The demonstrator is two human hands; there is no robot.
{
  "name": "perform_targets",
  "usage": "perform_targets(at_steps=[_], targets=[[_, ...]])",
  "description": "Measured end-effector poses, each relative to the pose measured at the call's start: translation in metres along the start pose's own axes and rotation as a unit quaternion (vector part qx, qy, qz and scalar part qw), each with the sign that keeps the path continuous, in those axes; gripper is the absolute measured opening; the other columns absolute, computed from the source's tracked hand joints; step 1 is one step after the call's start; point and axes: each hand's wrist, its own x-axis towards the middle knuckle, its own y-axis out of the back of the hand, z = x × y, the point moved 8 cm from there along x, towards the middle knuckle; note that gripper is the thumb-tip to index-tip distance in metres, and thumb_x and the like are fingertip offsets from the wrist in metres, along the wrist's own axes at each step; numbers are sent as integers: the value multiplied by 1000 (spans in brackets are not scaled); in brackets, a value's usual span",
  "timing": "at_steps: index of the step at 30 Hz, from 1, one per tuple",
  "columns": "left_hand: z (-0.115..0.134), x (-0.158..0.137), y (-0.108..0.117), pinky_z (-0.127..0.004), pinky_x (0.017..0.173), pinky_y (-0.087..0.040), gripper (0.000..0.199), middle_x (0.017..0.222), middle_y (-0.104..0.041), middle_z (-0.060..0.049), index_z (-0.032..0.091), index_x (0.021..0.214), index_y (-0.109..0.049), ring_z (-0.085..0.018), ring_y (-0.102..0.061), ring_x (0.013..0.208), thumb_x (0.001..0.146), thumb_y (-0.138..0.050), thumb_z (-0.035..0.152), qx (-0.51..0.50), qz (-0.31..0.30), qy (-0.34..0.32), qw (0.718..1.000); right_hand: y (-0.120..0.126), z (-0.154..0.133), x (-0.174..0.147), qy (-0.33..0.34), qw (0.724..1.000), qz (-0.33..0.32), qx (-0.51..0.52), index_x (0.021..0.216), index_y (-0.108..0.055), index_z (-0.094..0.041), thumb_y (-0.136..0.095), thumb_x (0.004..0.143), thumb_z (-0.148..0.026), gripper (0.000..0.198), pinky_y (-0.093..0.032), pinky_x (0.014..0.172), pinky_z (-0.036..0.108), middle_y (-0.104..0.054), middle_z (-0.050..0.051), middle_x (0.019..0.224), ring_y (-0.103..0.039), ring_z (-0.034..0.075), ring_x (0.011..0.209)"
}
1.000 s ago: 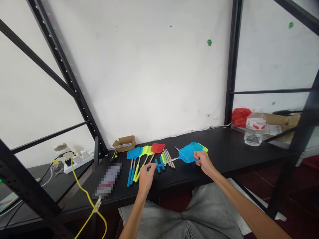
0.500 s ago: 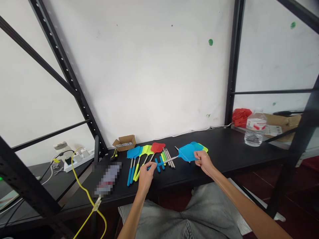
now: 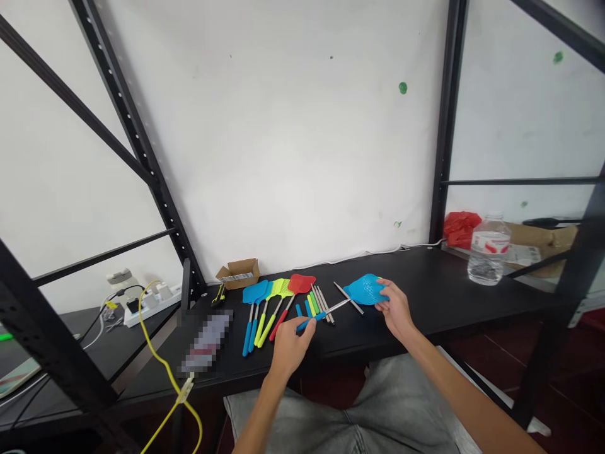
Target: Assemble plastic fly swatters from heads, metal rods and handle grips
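The blue fly swatter [image 3: 363, 290] is stretched between the two hands, raised slightly at an angle over the near part of the black table [image 3: 425, 277]. The left hand [image 3: 289, 345] is closed around its blue handle [image 3: 319, 316], thumb lying along the grip. The right hand [image 3: 397, 309] pinches the far edge of the paddle between thumb and fingers. Between the two grips runs the bare metal shaft [image 3: 338, 306].

Just under the shaft, near the paddle, a loose metal rod [image 3: 341, 289] lies crosswise on the table. Directly beyond the left hand's grip, a bunch of further metal rods [image 3: 323, 301] lies side by side, and next to them on the left are loose green and yellow sleeves [image 3: 313, 304] and blue sleeves [image 3: 307, 308].

Left of the left hand, a fanned row holds two blue swatters [image 3: 255, 292], yellow-green swatters [image 3: 282, 288] and a red swatter [image 3: 301, 284], the red handle nearest the knuckles. Past that row, behind it, sits a small open cardboard box [image 3: 239, 275], with a black-and-yellow tool [image 3: 218, 296] beside it. Farther left of the grip lies a pixelated object [image 3: 208, 343] with a yellow cable [image 3: 165, 367]. Well to the right of the right hand stands a water bottle [image 3: 489, 252], near a red plastic bag [image 3: 460, 229].
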Motion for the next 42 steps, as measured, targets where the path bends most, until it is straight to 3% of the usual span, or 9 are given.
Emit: perform_targets(at_steps=[3, 8, 12, 17, 23, 30, 32, 36, 42], targets=[[3, 3, 6, -27, 65, -45, 28, 78, -73, -6, 20, 87, -78, -24, -62, 72, 80, -61, 40, -7, -4, -16, 1000, -2, 3, 0, -6, 1000, -11, 4, 106, -59, -22, -66, 65, -25, 41, -32, 44, 24, -34, -11, 46, -32, 10, 43], [12, 11, 34, -29, 66, -48, 30, 97, -74, -7, 25, 105, -75, -22, -64, 71, 79, -62, 33, 30, 11, -60, 998, -13, 5, -3, -14, 997, -67, -47, 130, -48, -25, -70, 69, -31, 65, -39, 49, 26, -64, -2, 70, -43, 10, 47], [9, 15, 68, -28, 69, -46, 25, 95, -74, -6, 26, 100, -76, -21, -64, 74, 83, -59, 32, 75, 92, -71, 990, -18, 4, -6, -10, 993, -90, -71, 131, -48, -24, -69, 70, -33, 66, -39, 49, 26, -67, 0, 78, -46, 10, 50], [-14, 14, 101, -26, 64, -42, 28, 91, -73, -5, 27, 104, -74, -19, -61, 68, 84, -56, 31, 140, 187, -19, 972, -16, 5, -4, 4, 994, -87, -67, 125, -54, -22, -66, 68, -30, 59, -37, 49, 25, -66, -1, 73, -45, 10, 49], [-46, 15, 93, -25, 61, -35, 25, 86, -72, -7, 27, 97, -76, -25, -62, 79, 77, -62, 31, 216, 130, 68, 965, -16, 7, -3, 4, 993, -94, -70, 121, -56, -20, -65, 69, -28, 53, -36, 49, 25, -64, -1, 69, -44, 10, 48], [-39, 16, 63, -30, 75, -42, 28, 104, -68, -6, 23, 94, -73, -24, -60, 94, 88, -47, 28, 373, 39, 9, 927, -16, 5, -2, 41, 985, -90, -143, 111, -62, -17, -60, 72, -31, 41, -39, 49, 27, -64, 2, 70, -50, 15, 53], [-37, 17, 55, -31, 78, -44, 28, 103, -68, -6, 23, 97, -73, -23, -62, 92, 89, -47, 28, 377, 11, -10, 926, -17, 0, -3, 89, 961, -85, -249, 104, -65, -18, -57, 74, -31, 34, -43, 55, 29, -67, 4, 76, -57, 19, 64], [-31, 15, 36, -35, 86, -47, 28, 112, -67, -7, 22, 103, -72, -24, -62, 100, 89, -48, 27, 380, -13, -49, 924, -33, -1, -13, 176, 854, -125, -474, 98, -69, -22, -52, 78, -27, 27, -46, 75, 33, -71, 5, 96, -63, 21, 80], [-12, 4, -1, -44, 99, -42, 32, 127, -61, -8, 25, 116, -66, -28, -53, 120, 91, -48, 33, 362, -41, -118, 924, -46, 9, -26, 185, 744, -164, -621, 102, -68, -26, -52, 85, -28, 24, -41, 65, 29, -69, 4, 102, -64, 20, 78]])
